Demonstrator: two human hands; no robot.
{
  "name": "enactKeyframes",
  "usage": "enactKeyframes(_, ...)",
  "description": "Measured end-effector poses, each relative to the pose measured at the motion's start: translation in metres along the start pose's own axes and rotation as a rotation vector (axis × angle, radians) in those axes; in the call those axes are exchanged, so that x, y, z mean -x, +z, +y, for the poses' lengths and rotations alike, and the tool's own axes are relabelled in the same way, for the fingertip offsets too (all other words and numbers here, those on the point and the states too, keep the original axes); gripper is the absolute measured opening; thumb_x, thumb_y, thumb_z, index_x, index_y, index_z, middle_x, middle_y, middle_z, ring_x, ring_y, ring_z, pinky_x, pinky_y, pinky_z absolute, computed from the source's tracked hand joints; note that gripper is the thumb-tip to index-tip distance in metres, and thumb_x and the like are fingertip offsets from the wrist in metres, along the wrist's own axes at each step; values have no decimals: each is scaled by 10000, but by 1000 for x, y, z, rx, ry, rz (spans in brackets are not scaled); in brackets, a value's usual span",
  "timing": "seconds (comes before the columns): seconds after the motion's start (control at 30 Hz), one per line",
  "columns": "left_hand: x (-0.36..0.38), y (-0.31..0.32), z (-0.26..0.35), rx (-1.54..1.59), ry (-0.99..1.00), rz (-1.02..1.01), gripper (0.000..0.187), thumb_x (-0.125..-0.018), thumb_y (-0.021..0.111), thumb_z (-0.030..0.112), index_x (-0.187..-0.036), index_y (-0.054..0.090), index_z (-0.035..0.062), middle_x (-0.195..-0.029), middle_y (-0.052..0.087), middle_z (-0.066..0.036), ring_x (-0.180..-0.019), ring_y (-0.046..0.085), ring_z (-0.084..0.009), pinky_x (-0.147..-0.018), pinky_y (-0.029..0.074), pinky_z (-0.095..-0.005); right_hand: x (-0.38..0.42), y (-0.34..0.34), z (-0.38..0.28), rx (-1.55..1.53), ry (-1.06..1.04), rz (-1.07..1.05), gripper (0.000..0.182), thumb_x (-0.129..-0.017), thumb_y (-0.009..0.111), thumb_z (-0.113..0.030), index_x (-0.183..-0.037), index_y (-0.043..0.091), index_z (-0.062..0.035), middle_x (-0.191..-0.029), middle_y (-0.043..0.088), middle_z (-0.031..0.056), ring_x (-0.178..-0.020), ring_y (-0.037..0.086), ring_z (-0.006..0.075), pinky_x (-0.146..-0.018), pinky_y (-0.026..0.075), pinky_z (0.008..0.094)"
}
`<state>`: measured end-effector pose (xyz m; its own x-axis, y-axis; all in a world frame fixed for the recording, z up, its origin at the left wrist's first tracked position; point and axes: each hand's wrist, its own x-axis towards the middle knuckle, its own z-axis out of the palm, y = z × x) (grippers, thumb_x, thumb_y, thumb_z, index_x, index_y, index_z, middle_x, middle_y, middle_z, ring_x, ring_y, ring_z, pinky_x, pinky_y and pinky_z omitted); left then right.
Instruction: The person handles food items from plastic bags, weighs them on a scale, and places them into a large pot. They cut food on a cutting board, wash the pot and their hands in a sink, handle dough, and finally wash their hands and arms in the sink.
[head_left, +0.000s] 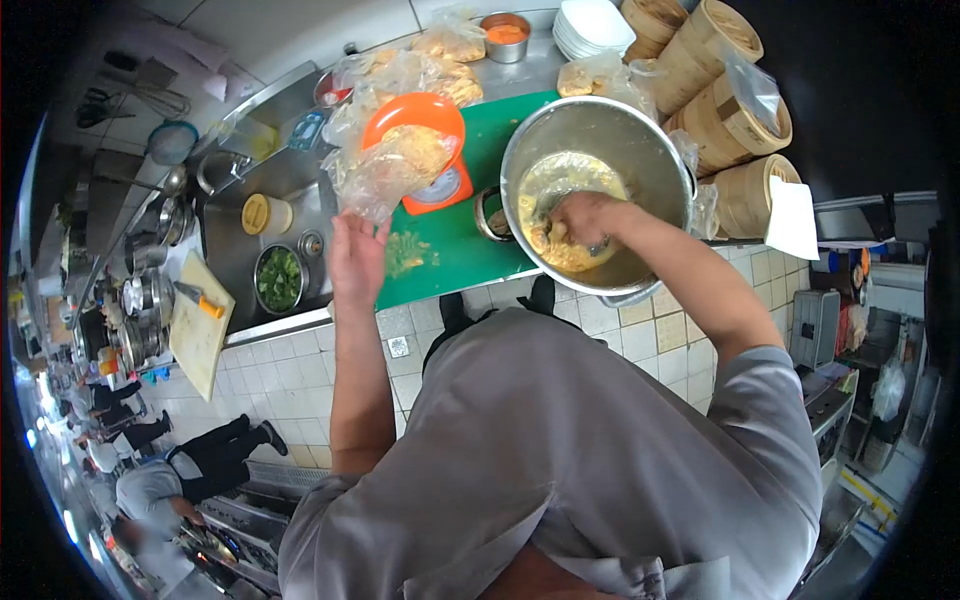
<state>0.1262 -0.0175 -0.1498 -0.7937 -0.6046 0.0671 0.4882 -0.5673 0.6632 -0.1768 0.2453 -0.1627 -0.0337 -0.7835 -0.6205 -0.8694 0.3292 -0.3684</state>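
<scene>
An orange kitchen scale (458,184) stands on a green cutting board (480,255), with a clear plastic bag (375,185) of yellow-orange food on its pan. My left hand (358,258) holds the near edge of that bag, its fingers at the plastic. To the right, a large steel pot (655,150) leans toward me with a wet, chunky yellow mixture (575,172) inside. My right hand (585,220) reaches down into the pot, fingers curled in the mixture. What those fingers grip is hidden.
Filled plastic bags (440,80), a steel container of orange food (507,35), white dishes (590,30) and bamboo steamers (725,120) line the back. At left are a sink (225,290), a bowl of greens (280,278) and a knife (200,300) on a board. Another person (170,485) works farther off.
</scene>
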Motion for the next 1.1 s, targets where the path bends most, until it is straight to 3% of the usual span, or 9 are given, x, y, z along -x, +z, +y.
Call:
enactKeyframes(0.07, 8, -12, -1, 127, -28, -94, 386, -1063, 487, 374, -1264, 572, 56, -1379, 561, -109, -1343, 491, -267, -1169, 329, -466, 12, -15, 0, -92, 70, 85, 310, -793, 756, -203, -1061, 711, -54, -1027, 706, 196, -1030, 669, 362, -893, 515, 427)
enactKeyframes(0.17, 21, -1, -9, -44, -173, 172, 273, -1052, 529, 309, -1157, 605, 68, -1317, 586, -111, -1275, 549, -284, -1129, 390, -478, 20, -21, 10, -149, 66, 198, 358, -763, 728, -149, -1113, 713, -72, -1079, 699, 220, -1056, 661, 379, -924, 520, 432)
enactKeyframes(0.23, 26, -3, -22, -394, -521, 185, 271, -1040, 541, 200, -1252, 581, 36, -1356, 568, -152, -1244, 580, -307, -1071, 461, -468, 31, -28, 10, -165, 62, 252, 333, -756, 727, -138, -1080, 706, -61, -1071, 699, 223, -1050, 662, 382, -920, 520, 433)
enactKeyframes(0.4, 37, 49, -88, -401, -862, 27, 491, -1020, 542, 128, -1464, 390, -15, -1379, 559, -211, -1238, 599, -358, -1058, 491, -480, 47, -30, 17, -161, 8, 433, 324, -768, 767, -132, -1034, 614, -28, -979, 692, 230, -976, 661, 416, -844, 517, 461)
enactKeyframes(0.73, 31, 81, -135, -198, -956, -2, 524, -989, 571, 100, -1443, 365, -61, -1380, 569, -202, -1199, 631, -357, -965, 553, -460, 73, -23, 22, -333, 82, 592, 360, -726, 720, -30, -1060, 586, -31, -1039, 684, 235, -1025, 650, 423, -844, 506, 481)
enactKeyframes(0.8, 25, 77, -125, -591, -882, -117, 536, -959, 658, 132, -1395, 410, -55, -1274, 626, -181, -1128, 665, -295, -891, 585, -429, 81, -26, 24, -390, 47, 646, 365, -731, 730, -58, -1065, 585, -37, -1036, 678, 245, -1027, 645, 430, -856, 507, 483)
enactKeyframes(0.87, 21, 59, -108, -740, -493, 421, 450, -946, 705, 187, -1305, 541, -27, -1166, 667, -124, -984, 681, -207, -783, 589, -370, 77, -12, 33, -366, -27, 791, 298, -790, 759, -172, -958, 565, -19, -924, 661, 243, -881, 647, 414, -774, 493, 454)
enactKeyframes(1.0, -33, 62, -30, -809, 207, 420, 275, -985, 674, 205, -1201, 625, 42, -919, 630, -21, -750, 567, -52, -641, 507, -262, 82, -12, 25, -319, 166, 597, 364, -752, 721, -78, -1092, 593, -44, -1055, 686, 238, -1040, 649, 422, -883, 515, 476)
enactKeyframes(1.1, -82, 70, -12, -701, 132, 429, 230, -1004, 645, 199, -1178, 628, 50, -892, 605, -13, -767, 574, -64, -664, 535, -264, 81, -22, 24, -303, 182, 566, 352, -769, 698, -64, -1107, 600, -46, -1058, 694, 226, -1043, 653, 415, -886, 519, 478)
